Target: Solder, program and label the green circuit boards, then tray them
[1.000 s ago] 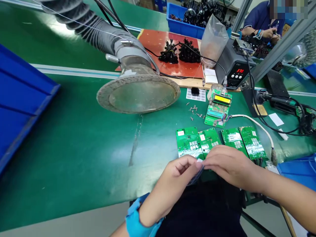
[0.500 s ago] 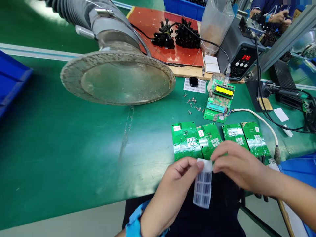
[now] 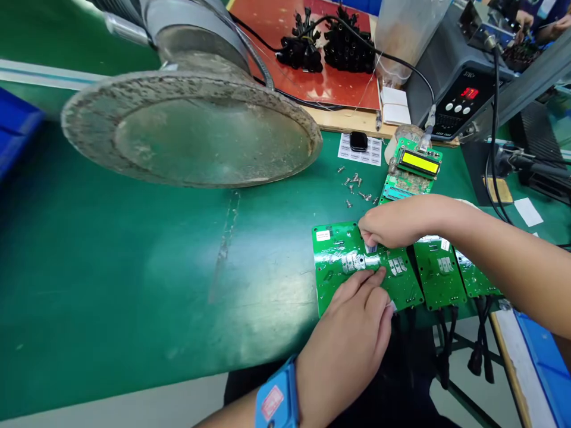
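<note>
My right hand (image 3: 392, 223) is bent down over the second green circuit board (image 3: 404, 285), its fingers closed on a small label (image 3: 370, 247) at the board's upper left. On the lower part of the boards rests my left hand (image 3: 357, 321), its index and middle fingers reaching forward. By its thumb shows a white edge of the label sheet (image 3: 392, 305); the rest of the sheet is hidden beneath the hand. To the left, the first circuit board (image 3: 330, 261) bears a white label in its top corner. Another circuit board (image 3: 439, 279) lies further right, partly under my right forearm.
A large fume hood (image 3: 196, 131) hangs over the table's left side. Loose screws (image 3: 354, 180), a board with a yellow display (image 3: 417, 163) and a soldering station (image 3: 464, 95) stand behind the boards. Black cables (image 3: 446, 351) hang off the front edge. Another person's hands (image 3: 539, 30) are at the back right.
Both hands have moved forward from the table's edge onto the boards. My right hand has carried a label from the sheet to the second board. The view has shifted slightly.
</note>
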`<action>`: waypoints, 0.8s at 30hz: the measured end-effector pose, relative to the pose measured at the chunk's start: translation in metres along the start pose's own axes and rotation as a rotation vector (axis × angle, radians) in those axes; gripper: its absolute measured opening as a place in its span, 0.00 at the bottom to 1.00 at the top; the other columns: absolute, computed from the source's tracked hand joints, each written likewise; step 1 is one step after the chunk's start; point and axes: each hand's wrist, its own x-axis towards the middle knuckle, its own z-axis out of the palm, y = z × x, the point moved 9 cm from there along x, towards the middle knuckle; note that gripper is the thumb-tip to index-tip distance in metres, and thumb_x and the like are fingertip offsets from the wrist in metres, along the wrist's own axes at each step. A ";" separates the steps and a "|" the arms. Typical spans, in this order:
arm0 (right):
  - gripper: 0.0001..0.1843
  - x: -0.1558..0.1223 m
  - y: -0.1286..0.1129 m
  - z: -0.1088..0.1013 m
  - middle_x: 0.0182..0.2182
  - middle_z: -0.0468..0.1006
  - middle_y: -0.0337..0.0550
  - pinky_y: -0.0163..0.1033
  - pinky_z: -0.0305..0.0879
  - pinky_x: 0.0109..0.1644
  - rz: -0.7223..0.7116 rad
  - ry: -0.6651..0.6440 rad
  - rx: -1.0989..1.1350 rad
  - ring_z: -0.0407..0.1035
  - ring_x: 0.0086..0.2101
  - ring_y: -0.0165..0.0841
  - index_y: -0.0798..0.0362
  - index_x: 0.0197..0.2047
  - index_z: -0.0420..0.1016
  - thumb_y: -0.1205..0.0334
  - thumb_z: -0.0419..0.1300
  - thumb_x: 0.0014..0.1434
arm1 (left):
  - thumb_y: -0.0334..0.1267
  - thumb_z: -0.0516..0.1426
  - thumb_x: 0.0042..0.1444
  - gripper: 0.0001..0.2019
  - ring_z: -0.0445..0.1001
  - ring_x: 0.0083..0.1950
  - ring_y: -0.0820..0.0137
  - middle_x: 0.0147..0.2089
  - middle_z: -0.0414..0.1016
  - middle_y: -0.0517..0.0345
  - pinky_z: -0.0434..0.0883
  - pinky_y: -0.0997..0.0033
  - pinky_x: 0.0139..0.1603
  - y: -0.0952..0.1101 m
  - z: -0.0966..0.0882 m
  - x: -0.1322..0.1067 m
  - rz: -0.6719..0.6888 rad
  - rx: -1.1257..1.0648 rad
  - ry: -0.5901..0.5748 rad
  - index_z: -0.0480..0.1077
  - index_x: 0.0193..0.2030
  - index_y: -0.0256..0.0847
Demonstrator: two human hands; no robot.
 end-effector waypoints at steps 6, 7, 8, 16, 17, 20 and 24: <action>0.17 0.007 -0.009 0.000 0.22 0.74 0.40 0.38 0.55 0.25 0.012 -0.053 -0.152 0.62 0.21 0.30 0.54 0.27 0.78 0.84 0.57 0.38 | 0.31 0.49 0.61 0.06 0.62 0.60 0.56 0.57 0.68 0.45 0.69 0.50 0.55 -0.003 -0.001 0.002 0.001 0.102 0.038 0.66 0.37 0.37; 0.17 0.007 -0.010 0.001 0.22 0.74 0.40 0.38 0.55 0.25 0.004 -0.059 -0.179 0.61 0.20 0.29 0.54 0.27 0.78 0.84 0.57 0.38 | 0.31 0.49 0.60 0.06 0.62 0.60 0.55 0.58 0.67 0.44 0.69 0.49 0.55 -0.003 -0.002 0.002 -0.001 0.119 0.049 0.66 0.36 0.37; 0.17 0.008 -0.011 0.001 0.22 0.73 0.40 0.38 0.55 0.24 -0.005 -0.060 -0.199 0.60 0.20 0.28 0.54 0.26 0.78 0.83 0.57 0.38 | 0.31 0.49 0.60 0.06 0.62 0.60 0.54 0.58 0.67 0.44 0.69 0.48 0.55 -0.003 -0.002 0.002 -0.004 0.131 0.060 0.67 0.36 0.37; 0.15 0.011 -0.006 -0.007 0.14 0.67 0.33 0.35 0.50 0.20 -0.073 0.075 0.000 0.54 0.13 0.23 0.54 0.19 0.72 0.84 0.57 0.36 | 0.30 0.49 0.60 0.06 0.63 0.59 0.54 0.57 0.68 0.44 0.70 0.48 0.53 -0.004 -0.002 0.002 -0.002 0.199 0.096 0.67 0.37 0.37; 0.15 0.011 -0.006 -0.006 0.15 0.67 0.33 0.35 0.50 0.20 -0.078 0.071 -0.011 0.55 0.14 0.23 0.54 0.20 0.72 0.84 0.57 0.36 | 0.30 0.49 0.60 0.06 0.63 0.58 0.54 0.57 0.68 0.44 0.70 0.48 0.53 -0.004 -0.003 0.002 -0.001 0.205 0.100 0.67 0.37 0.37; 0.16 0.011 -0.005 -0.002 0.17 0.70 0.35 0.34 0.51 0.20 -0.076 0.035 -0.087 0.57 0.15 0.24 0.54 0.22 0.74 0.85 0.56 0.36 | 0.31 0.50 0.59 0.06 0.64 0.58 0.53 0.56 0.68 0.43 0.70 0.49 0.53 -0.003 -0.004 0.003 -0.002 0.220 0.104 0.67 0.37 0.36; 0.16 0.009 -0.007 -0.003 0.18 0.70 0.36 0.36 0.52 0.22 -0.068 0.048 -0.070 0.58 0.17 0.26 0.55 0.23 0.74 0.85 0.56 0.38 | 0.31 0.49 0.60 0.06 0.64 0.58 0.52 0.56 0.68 0.41 0.69 0.48 0.53 -0.002 -0.005 0.004 0.005 0.242 0.108 0.67 0.37 0.36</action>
